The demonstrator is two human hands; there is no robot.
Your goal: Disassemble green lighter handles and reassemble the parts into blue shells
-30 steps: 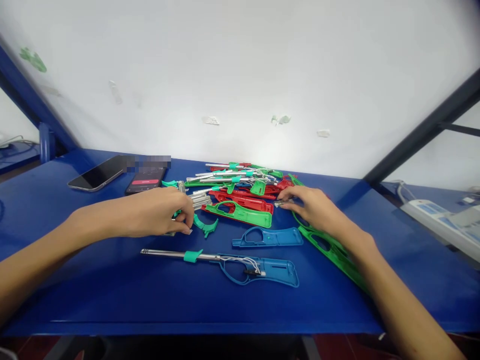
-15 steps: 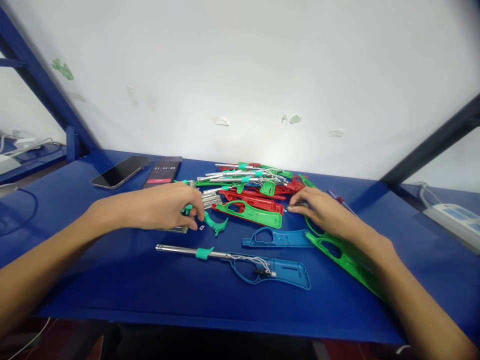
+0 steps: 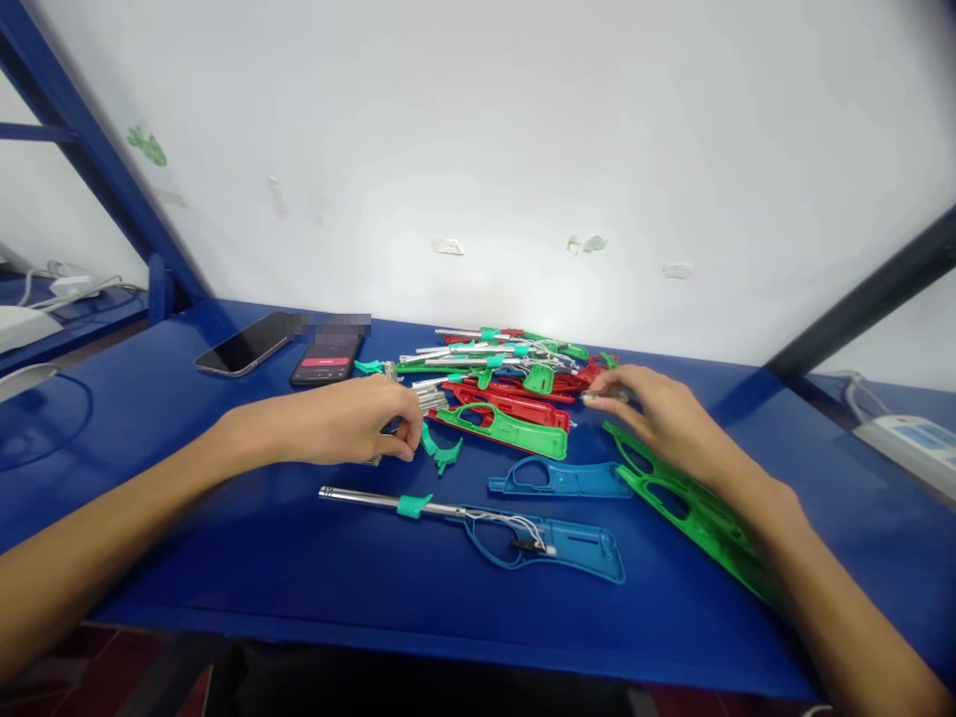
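Observation:
My left hand [image 3: 365,418] is bent over the table left of the pile, fingertips pinched together; what they hold, if anything, is hidden. Beside it lie teal triggers [image 3: 446,456] and a stack of metal tubes [image 3: 431,398]. Between thumb and forefinger of my right hand [image 3: 653,408] is a small pale piece [image 3: 589,396], at the pile's right side. In front lies a blue lighter half-shell [image 3: 579,550] carrying a metal tube [image 3: 358,498], a teal trigger [image 3: 413,506] and white wires. Behind it lies an empty blue half-shell [image 3: 575,478]. Green half-shells [image 3: 694,518] lie partly under my right forearm.
Red half-shells [image 3: 515,405], a green half-shell [image 3: 515,433] and several wired tubes [image 3: 478,360] form a pile near the white wall [image 3: 478,179]. Two phones [image 3: 246,344] [image 3: 327,360] lie at back left. A white power strip [image 3: 907,443] stands beyond the right frame bar.
The small pale piece by my left fingertips is no longer visible. My right hand has shifted slightly, still pinching its small piece. The whole view has moved a little to the left.

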